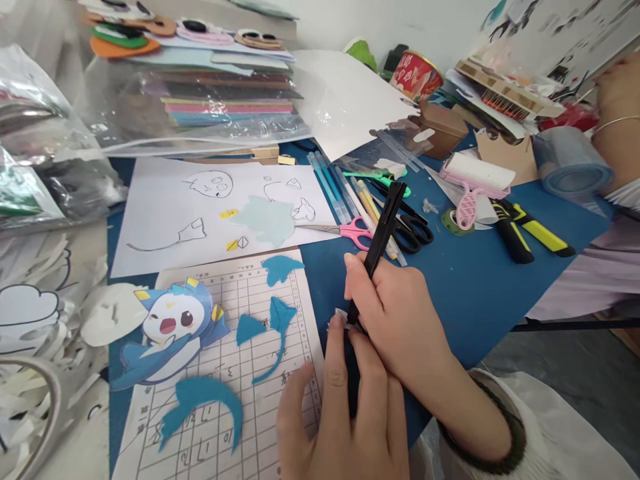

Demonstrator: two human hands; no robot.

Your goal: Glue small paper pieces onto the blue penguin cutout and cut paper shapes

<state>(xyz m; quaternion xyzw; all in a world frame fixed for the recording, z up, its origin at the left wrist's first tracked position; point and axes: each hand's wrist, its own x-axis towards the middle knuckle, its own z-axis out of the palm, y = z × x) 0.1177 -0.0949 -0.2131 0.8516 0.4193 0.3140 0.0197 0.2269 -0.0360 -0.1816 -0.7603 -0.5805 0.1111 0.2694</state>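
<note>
My right hand [400, 313] is closed round a black pen-like tool [383, 233], its lower end pointing down at the table. Just beside that end, a fingertip of my left hand [345, 407] presses on a small white paper piece [341, 315] with dark lines. The left fingers are spread and lie flat, partly over a gridded sheet [210, 360]. On this sheet are blue felt shapes, among them a curved one [203, 403] and a tailed one [281, 317]. A blue and white cartoon cutout [173, 327] lies at the sheet's left.
Pink scissors [356, 231], markers [330, 187] and black-handled scissors [415, 232] lie beyond my hands. A sheet with drawings [160, 213] is behind the grid. Yellow-black pliers [530, 230], a pink lint roller [475, 180] and another person's arm [620, 120] are at right; a tape roll [47, 400] at left.
</note>
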